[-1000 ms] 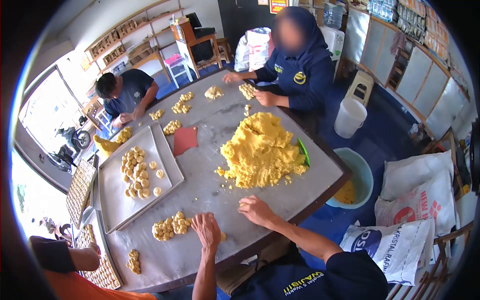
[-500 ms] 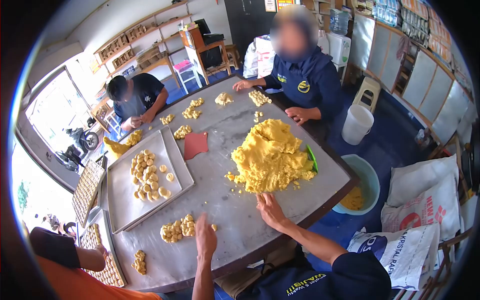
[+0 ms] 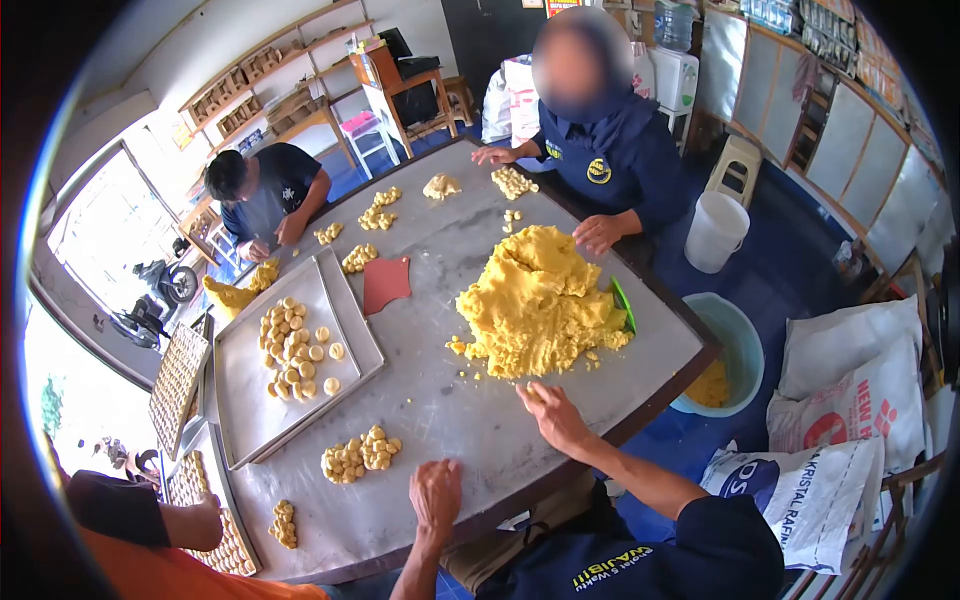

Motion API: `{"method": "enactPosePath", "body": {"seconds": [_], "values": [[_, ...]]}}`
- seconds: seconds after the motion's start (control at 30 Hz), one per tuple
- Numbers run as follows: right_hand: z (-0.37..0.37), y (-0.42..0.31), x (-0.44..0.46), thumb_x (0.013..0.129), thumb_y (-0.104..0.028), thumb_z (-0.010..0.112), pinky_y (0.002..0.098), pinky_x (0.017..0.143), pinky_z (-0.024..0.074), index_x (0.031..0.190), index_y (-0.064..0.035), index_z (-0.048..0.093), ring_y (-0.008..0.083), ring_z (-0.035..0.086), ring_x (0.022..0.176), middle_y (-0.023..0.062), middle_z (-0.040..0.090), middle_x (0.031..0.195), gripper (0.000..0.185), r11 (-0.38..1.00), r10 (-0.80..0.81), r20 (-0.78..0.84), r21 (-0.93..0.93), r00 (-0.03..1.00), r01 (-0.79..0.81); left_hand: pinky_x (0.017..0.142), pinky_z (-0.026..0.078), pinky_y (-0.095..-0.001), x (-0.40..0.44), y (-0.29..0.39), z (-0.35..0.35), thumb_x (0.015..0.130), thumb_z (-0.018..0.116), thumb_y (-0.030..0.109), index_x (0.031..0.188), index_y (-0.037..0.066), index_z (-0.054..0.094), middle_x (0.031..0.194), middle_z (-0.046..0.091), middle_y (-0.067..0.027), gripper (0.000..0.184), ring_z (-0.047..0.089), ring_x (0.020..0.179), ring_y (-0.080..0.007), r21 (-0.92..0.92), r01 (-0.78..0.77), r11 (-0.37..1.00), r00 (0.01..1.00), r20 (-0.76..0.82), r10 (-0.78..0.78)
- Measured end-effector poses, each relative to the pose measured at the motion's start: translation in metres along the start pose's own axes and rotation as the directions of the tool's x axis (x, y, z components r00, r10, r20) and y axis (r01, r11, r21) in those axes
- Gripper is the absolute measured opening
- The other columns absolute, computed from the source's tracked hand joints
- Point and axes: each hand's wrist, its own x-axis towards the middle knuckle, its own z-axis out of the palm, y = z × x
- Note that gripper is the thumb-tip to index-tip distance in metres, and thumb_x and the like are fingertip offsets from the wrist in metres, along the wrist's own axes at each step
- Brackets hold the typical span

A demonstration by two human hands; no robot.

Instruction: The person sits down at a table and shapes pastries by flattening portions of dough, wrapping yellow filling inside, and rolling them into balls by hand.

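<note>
A big crumbly mound of yellow dough [image 3: 540, 300] lies on the metal-topped table [image 3: 480, 435], with a green scraper [image 3: 623, 305] at its right side. Just below the mound is my right hand [image 3: 556, 416], its fingers closed around what looks like a small piece of yellow dough [image 3: 534, 393]. My left hand [image 3: 436, 497] is over the near table edge, fingers loosely bent and apart, with nothing visible in it. A cluster of small dough balls [image 3: 360, 455] lies to its upper left. A smaller cluster [image 3: 284, 524] sits farther left.
A metal tray [image 3: 240, 400] holds round dough pieces. Beyond it lies a red sheet [image 3: 386, 284]. One person [image 3: 600, 150] stands across the table, another [image 3: 275, 195] works at the far left, and an orange-clad person [image 3: 150, 540] is beside me. A blue tub [image 3: 735, 340] stands at right.
My left hand has moved right and back from the dough-ball cluster toward the table edge. My right hand has shifted slightly. The person opposite has raised a hand beside the mound.
</note>
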Motion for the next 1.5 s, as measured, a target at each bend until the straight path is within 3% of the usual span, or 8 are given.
{"method": "enactPosePath", "body": {"seconds": [0.07,0.2,0.53,0.77,1.03,1.23,1.37,1.5], "values": [[0.009,0.007,0.009,0.090,-0.003,0.061,0.0393,0.093,0.0474,0.132,0.0009,0.057,0.0311,0.058,0.104,0.0155,0.062,0.117,0.043,0.998,0.030,-0.074,0.055,0.997,-0.025,0.101,0.044,-0.0431,0.029,-0.007,0.003,0.090,0.067,0.018,0.091,0.001,0.065,0.093,0.066,-0.0162,0.017,0.059,0.101,-0.0338,0.132,0.131,0.983,0.991,0.009,-0.133],[0.006,0.013,0.014,0.086,-0.003,0.061,0.0381,0.089,0.0477,0.122,0.0007,0.063,0.0282,0.058,0.101,0.0119,0.064,0.111,0.036,1.000,-0.011,-0.002,-0.007,1.000,0.011,0.108,0.030,-0.0536,0.049,-0.020,0.053,0.087,0.067,0.014,0.098,0.005,0.057,0.110,0.055,-0.0133,0.017,0.048,0.114,-0.0338,0.215,-0.036,0.976,0.964,-0.250,0.090],[-0.043,0.006,0.048,0.084,-0.008,0.061,0.0392,0.089,0.0455,0.118,0.0104,0.063,0.0290,0.054,0.100,0.0181,0.063,0.100,0.039,0.896,0.034,0.464,-0.406,0.885,0.179,0.114,0.016,-0.0614,0.076,-0.039,0.051,0.079,0.065,0.020,0.102,0.005,0.053,0.119,0.049,-0.0151,0.030,0.044,0.126,-0.0330,0.134,-0.249,0.959,0.967,-0.029,0.255],[-0.020,0.000,-0.022,0.086,0.003,0.053,0.0421,0.114,0.0365,0.139,0.0123,0.045,0.0436,0.041,0.135,0.0270,0.042,0.147,0.055,0.982,0.064,0.101,-0.182,0.993,-0.045,0.101,0.029,-0.0511,0.050,-0.038,0.061,0.082,0.068,0.019,0.091,0.009,0.060,0.103,0.055,-0.0075,0.016,0.051,0.109,-0.0252,0.480,-0.168,0.861,0.913,-0.253,0.320],[-0.023,0.015,-0.028,0.083,0.006,0.053,0.0372,0.107,0.0440,0.138,0.0031,0.051,0.0354,0.051,0.125,0.0204,0.053,0.137,0.055,0.998,0.060,0.035,-0.011,0.998,-0.059,0.101,0.026,-0.0505,0.010,-0.021,0.047,0.087,0.063,0.019,0.113,0.010,0.060,0.107,0.057,-0.0078,0.028,0.052,0.111,-0.0241,0.516,0.021,0.856,0.985,-0.159,0.072],[-0.014,0.001,-0.004,0.081,0.005,0.056,0.0377,0.100,0.0428,0.129,0.0061,0.055,0.0340,0.052,0.112,0.0174,0.054,0.122,0.048,0.897,0.050,0.214,-0.439,0.976,0.050,0.094,0.033,-0.0491,-0.014,-0.008,0.033,0.092,0.059,0.014,0.112,0.006,0.060,0.101,0.057,-0.0091,0.021,0.053,0.103,-0.0295,0.091,0.288,0.953,0.956,-0.080,-0.282],[-0.033,0.005,-0.005,0.084,0.002,0.059,0.0416,0.097,0.0464,0.129,0.0040,0.055,0.0379,0.052,0.116,0.0170,0.052,0.125,0.044,0.988,0.141,0.188,-0.088,0.972,-0.126,0.080,0.048,-0.0444,-0.011,-0.004,0.035,0.097,0.060,0.015,0.108,0.000,0.064,0.093,0.066,-0.0109,0.018,0.064,0.089,-0.0291,-0.528,0.330,0.782,0.896,-0.086,-0.436],[-0.019,-0.037,-0.015,0.089,-0.004,0.063,0.0422,0.093,0.0506,0.127,0.0022,0.059,0.0398,0.058,0.113,0.0208,0.059,0.119,0.039,0.945,0.045,0.038,0.322,0.998,-0.054,0.075,0.057,-0.0337,-0.001,0.013,0.040,0.102,0.059,0.017,0.112,-0.005,0.067,0.096,0.073,-0.0115,0.026,0.069,0.086,-0.0178,-0.707,0.379,0.597,0.873,0.058,-0.484]]}}
